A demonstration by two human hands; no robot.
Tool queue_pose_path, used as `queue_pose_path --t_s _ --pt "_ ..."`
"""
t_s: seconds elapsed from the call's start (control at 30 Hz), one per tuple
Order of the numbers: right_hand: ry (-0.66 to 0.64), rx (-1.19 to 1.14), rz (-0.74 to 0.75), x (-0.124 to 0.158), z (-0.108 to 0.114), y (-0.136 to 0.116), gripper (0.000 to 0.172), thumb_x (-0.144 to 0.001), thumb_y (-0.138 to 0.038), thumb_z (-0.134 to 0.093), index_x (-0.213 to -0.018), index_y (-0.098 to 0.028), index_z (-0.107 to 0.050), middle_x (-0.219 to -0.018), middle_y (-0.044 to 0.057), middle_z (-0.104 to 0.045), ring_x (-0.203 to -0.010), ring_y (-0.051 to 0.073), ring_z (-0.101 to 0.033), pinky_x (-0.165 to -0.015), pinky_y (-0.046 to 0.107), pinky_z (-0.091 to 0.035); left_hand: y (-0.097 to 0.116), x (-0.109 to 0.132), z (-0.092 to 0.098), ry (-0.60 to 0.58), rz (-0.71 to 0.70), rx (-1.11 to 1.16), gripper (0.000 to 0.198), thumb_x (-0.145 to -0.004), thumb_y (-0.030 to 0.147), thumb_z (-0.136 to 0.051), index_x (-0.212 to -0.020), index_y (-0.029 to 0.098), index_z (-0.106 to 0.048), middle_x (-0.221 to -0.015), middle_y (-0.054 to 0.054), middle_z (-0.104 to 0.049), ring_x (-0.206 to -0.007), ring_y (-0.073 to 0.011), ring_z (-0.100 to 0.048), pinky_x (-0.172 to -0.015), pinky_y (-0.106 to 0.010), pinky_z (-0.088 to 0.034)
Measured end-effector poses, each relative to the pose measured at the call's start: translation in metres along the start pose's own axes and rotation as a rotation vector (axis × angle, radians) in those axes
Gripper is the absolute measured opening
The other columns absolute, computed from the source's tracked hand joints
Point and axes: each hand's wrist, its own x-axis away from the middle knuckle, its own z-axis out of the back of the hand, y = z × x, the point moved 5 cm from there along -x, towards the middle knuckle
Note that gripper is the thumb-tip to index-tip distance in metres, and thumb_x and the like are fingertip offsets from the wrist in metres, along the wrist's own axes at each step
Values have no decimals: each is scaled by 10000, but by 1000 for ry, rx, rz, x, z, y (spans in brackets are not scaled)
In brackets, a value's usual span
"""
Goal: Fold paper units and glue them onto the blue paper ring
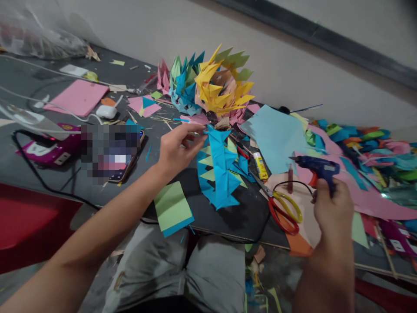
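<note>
Pinching almost closed, the left hand [182,145] held a creased, saw-toothed blue paper strip [220,174] near the front edge of the desk [250,219]. The right hand [335,204] curled snugly around a plastic glue gun [319,166].

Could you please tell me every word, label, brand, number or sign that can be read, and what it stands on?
No text reads clearly.
Glue stick: label too blurred to read.
Glue gun: pale sticker, too blurred.
Purple power strip: markings too small.
Phone: screen too blurred.
</note>
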Motion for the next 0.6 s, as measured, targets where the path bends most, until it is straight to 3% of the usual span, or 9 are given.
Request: queue_pose_path --t_s 0.17,0.3,0.4,0.6 --pt "-184 -55 84 27 -3 -40 440 -711 -577 -487 -924 -194 -528 -707 67 -573 -629 236 -542 -574 330 -398 7 0 -2 -52 -92 -44 130 -801 235 -520 -868 172 -611 -808 -24 -643 -679 -84 -582 -522 -166 -453" --pt "-130 -60 255 46 -14 -59 571 -656 -592 -543 -1028 -160 -521 -836 103 -606 -726 264 -570 -615 350 -427 10 -1 2 9 -186 -121 139 -816 262 -499 -792 191 -616 -789 -28 -631 -745 -118 -581 -639 -242 -490" --pt "-97 -50 364 60 -24 -69 562 -686 -571 -514 -1046 -140 -513 -931 135 -601 -796 271 -573 -646 357 -441 10 -1 5 48 -229 -114 118 -803 302 -530 -803 203 -594 -870 -34 -626 -801 -123 -576 -643 -236 -489" --pt "-153 -65 456 76 -40 -86 485 -709 -536 -468 -1013 -159 -506 -911 128 -601 -842 278 -573 -652 360 -454 11 3 0 -76 -263 -148 187 -847 318 -471 -876 192 -606 -863 -38 -652 -739 -96 -601 -607 -187 -482"
